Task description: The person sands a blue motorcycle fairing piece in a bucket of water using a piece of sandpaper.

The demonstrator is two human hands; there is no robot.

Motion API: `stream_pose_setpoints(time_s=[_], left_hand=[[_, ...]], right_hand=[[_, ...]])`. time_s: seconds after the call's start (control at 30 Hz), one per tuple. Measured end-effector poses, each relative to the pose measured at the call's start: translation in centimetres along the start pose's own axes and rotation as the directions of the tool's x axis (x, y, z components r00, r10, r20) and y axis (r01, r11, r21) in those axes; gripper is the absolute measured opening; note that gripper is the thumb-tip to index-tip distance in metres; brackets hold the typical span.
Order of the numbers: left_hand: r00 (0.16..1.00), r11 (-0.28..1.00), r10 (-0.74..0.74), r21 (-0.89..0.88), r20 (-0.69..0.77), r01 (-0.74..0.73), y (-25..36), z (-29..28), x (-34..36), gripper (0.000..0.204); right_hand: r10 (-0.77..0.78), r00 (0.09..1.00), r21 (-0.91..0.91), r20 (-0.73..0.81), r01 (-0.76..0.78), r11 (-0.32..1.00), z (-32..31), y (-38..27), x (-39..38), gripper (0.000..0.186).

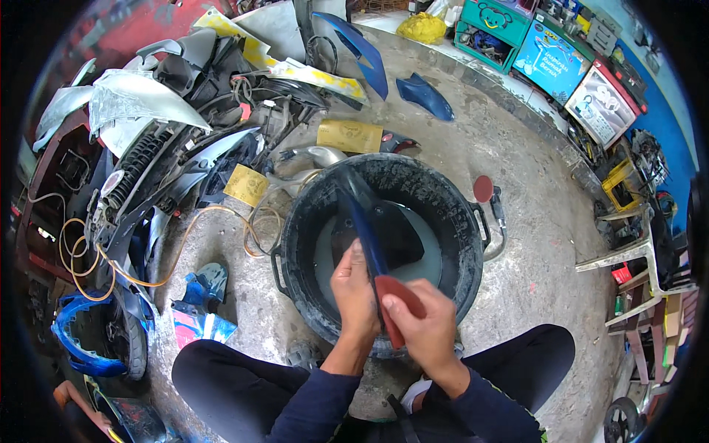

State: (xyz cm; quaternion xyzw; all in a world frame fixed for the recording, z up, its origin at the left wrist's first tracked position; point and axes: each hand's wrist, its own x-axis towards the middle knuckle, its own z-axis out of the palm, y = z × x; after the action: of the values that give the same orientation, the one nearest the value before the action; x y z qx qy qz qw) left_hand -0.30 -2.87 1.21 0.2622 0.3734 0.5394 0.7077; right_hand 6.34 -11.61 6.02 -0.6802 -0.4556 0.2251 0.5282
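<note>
A large black tub (455, 221) with side handles stands on the floor between my knees, with cloudy greyish water (432, 255) inside. Tilted over it is a dark blue and black motorcycle body panel (399, 240), which my left hand (354, 295) grips along its near part, thumb on top. My right hand (428, 325) is closed on a piece of reddish-brown sandpaper (402, 293), folded over the panel's near edge. The fingers under the sandpaper are partly hidden. The panel's far end looks slightly blurred.
Motorcycle panels and parts (148, 107) lie heaped at left, with an orange hose (185, 232) looping out. Yellow sandpaper sheets (349, 136) and a blue panel (425, 96) lie beyond the tub. Right of it are a round red pad (483, 189) and a white chair (628, 255). Another person's arm (77, 406) shows lower left.
</note>
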Motion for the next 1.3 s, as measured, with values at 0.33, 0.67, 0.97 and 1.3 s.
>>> stream_pose_setpoints(time_s=[0.33,0.67,0.97,1.3], left_hand=[[0.992,0.992,-0.123,0.002,0.029,0.123,0.0,0.0,-0.8,0.032],[0.990,0.989,-0.137,-0.063,-0.014,0.136,0.2,0.0,0.5,0.031],[0.993,0.991,-0.116,-0.063,-0.015,0.115,-0.1,0.4,1.4,0.031],[0.984,0.978,-0.178,-0.111,0.017,0.178,0.0,0.2,2.3,0.032]], right_hand=[[0.011,0.999,0.042,-0.045,-0.009,0.999,0.7,0.0,1.7,0.019],[-0.054,0.996,-0.010,-0.064,0.054,0.999,1.3,0.2,-0.7,0.020],[0.006,0.999,0.081,-0.049,-0.002,0.997,1.5,0.5,-0.7,0.022],[0.077,0.997,0.010,-0.020,-0.077,0.997,1.0,0.1,2.2,0.018]])
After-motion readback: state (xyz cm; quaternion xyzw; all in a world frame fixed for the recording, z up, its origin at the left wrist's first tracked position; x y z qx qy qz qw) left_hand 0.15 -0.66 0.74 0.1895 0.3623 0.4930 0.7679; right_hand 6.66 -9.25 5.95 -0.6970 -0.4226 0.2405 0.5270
